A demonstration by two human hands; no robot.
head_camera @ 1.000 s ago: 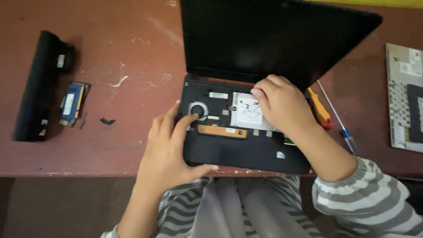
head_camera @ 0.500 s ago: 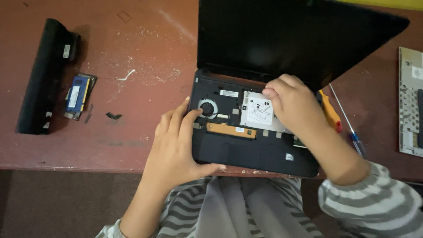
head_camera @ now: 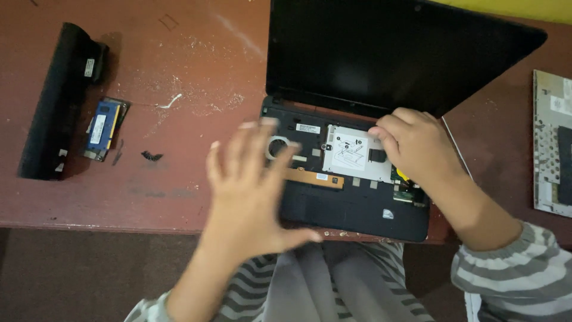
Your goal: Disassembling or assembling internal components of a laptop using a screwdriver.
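A small black laptop (head_camera: 357, 209) lies open on the reddish-brown table (head_camera: 179, 65), its keyboard removed and its insides bared. A silver hard-drive plate (head_camera: 353, 152) sits in the middle of the base. My right hand (head_camera: 417, 146) rests on the plate's right edge, fingers curled onto it. My left hand (head_camera: 250, 191) hovers blurred over the laptop's left front corner, fingers spread, holding nothing. A round fan opening (head_camera: 277, 146) and an orange ribbon strip (head_camera: 316, 177) show beside it.
A long black battery (head_camera: 56, 98) lies at the far left, with a blue memory module (head_camera: 102, 128) beside it. A small black bit (head_camera: 152, 156) and a white scrap (head_camera: 171, 101) lie on the table. The removed keyboard (head_camera: 554, 143) lies face down at the right edge.
My left hand has lifted off the laptop's left edge and spread open, now blurred in motion. My right hand has stayed on the silver plate. The view has shifted slightly.
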